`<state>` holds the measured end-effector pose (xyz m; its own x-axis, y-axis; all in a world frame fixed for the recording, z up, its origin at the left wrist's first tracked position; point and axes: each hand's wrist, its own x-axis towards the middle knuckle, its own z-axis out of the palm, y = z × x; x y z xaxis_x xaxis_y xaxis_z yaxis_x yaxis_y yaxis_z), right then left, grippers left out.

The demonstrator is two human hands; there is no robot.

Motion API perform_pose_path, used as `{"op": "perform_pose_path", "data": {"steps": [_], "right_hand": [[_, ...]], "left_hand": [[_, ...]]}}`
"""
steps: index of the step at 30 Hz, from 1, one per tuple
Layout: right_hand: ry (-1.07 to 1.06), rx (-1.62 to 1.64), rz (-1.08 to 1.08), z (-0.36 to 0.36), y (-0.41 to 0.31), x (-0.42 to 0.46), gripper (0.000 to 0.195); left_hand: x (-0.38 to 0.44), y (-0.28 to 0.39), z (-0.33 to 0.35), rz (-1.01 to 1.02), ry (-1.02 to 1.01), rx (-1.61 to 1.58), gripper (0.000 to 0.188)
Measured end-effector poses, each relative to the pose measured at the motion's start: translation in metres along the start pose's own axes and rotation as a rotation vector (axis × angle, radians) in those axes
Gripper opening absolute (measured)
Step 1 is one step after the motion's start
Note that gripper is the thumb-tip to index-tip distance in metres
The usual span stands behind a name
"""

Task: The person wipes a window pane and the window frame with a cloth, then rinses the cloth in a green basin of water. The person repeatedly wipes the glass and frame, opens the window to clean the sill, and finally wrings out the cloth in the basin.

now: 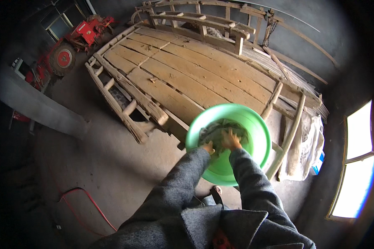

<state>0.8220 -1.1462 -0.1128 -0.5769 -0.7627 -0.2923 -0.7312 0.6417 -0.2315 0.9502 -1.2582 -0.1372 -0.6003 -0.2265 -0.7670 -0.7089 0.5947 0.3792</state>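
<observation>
A round green plastic basin stands in front of me by the near end of a wooden cart bed. Dark wet-looking cloth lies bunched in it. My left hand is inside the basin at the left edge of the cloth; its fingers are partly hidden and blurred. My right hand lies over the middle of the cloth with its fingers spread. Whether either hand grips the cloth does not show. Both forearms, in grey sleeves, reach over the basin's near rim.
The plank cart bed has log side rails and curved end poles. A red tractor stands at the upper left. A red hose lies on the floor. Pale sheeting hangs at the right, near a window.
</observation>
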Motion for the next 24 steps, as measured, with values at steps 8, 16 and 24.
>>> {"op": "perform_pose_path", "data": {"steps": [8, 16, 24], "right_hand": [[-0.031, -0.103, -0.088, 0.038, 0.015, -0.012, 0.059], [0.221, 0.81, 0.118, 0.032, 0.036, 0.035, 0.058], [-0.08, 0.68, -0.485, 0.021, -0.014, 0.021, 0.032]], "left_hand": [[0.062, -0.014, 0.012, 0.081, 0.111, -0.247, 0.058], [0.084, -0.014, -0.002, -0.083, 0.121, -0.27, 0.049], [0.066, 0.013, 0.001, -0.051, 0.212, -0.957, 0.046]]}}
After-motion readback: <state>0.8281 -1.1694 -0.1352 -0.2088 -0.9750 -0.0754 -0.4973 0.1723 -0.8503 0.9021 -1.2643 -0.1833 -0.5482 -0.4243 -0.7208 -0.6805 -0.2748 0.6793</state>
